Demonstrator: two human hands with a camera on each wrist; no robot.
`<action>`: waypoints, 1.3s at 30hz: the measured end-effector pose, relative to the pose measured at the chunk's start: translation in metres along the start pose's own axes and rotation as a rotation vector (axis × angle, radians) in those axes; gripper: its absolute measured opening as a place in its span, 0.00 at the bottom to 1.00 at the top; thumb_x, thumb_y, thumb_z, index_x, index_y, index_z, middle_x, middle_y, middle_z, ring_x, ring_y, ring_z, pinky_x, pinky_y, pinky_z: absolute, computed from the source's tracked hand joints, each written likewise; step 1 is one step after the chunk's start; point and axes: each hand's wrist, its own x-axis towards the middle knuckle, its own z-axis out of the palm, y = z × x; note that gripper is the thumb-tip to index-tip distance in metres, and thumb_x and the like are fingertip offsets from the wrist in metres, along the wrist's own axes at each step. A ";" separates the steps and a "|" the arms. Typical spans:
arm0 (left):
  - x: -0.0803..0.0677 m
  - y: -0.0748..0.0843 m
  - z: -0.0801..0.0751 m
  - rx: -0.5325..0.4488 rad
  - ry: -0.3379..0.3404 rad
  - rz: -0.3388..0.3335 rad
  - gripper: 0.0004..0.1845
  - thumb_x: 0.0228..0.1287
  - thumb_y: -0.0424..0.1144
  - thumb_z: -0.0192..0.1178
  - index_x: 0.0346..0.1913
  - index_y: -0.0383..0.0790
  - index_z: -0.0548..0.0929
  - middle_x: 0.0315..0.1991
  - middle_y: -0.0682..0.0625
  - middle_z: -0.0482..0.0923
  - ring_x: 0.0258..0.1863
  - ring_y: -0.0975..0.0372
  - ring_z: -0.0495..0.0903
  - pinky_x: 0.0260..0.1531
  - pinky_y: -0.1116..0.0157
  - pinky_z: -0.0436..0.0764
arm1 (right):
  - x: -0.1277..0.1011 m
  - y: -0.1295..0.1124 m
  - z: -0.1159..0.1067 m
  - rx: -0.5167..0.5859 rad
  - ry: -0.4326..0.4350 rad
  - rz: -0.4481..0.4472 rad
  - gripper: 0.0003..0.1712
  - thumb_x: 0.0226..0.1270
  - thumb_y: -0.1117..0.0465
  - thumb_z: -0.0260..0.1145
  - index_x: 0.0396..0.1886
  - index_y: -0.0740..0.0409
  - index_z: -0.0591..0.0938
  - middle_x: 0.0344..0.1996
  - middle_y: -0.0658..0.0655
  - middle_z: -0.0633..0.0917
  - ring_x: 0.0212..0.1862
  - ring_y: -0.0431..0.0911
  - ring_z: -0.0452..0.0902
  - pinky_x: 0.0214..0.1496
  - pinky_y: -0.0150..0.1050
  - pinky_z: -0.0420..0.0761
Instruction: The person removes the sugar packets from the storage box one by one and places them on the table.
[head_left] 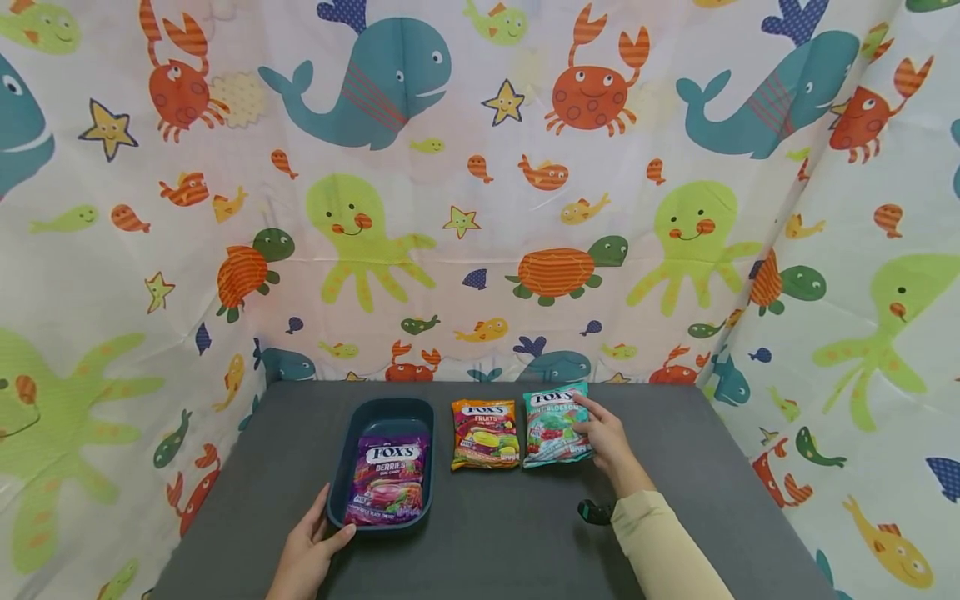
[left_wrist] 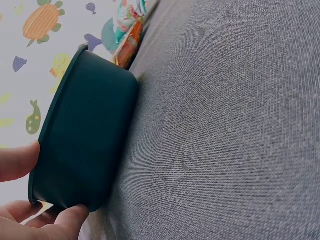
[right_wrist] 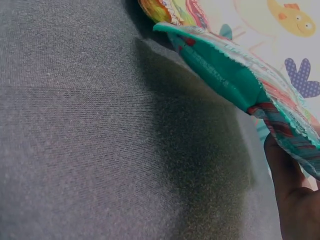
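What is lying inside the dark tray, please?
One purple FOX'S Berries candy bag, label up, lies inside the dark tray. It covers much of the tray's floor, so anything beneath the bag cannot be seen.

Grey, apparently cloth-covered tabletop (head_left: 495,542) against a white curtain (head_left: 502,142) with printed whales (head_left: 401,75), crabs (head_left: 592,93), turtles (head_left: 555,272) and octopuses (head_left: 348,208).

We record a table (head_left: 487,542) with a flat, dark grey top; the wrist views show its fine woven texture, and we note a faint line crossing it at right. Directly on it we find a dark blue-green tray (head_left: 390,417), resting upright on its base, and, near its right side, an orange candy bag (head_left: 485,435), printed face up. Beneath a teal candy bag (head_left: 551,435) we see shadow on the weave.
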 end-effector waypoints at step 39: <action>0.001 -0.003 -0.002 0.001 0.004 0.043 0.46 0.71 0.35 0.63 0.82 0.44 0.47 0.81 0.35 0.41 0.77 0.34 0.47 0.70 0.44 0.65 | 0.006 0.004 0.008 -0.742 0.114 -0.213 0.45 0.67 0.66 0.67 0.79 0.60 0.57 0.70 0.73 0.70 0.68 0.65 0.70 0.66 0.62 0.75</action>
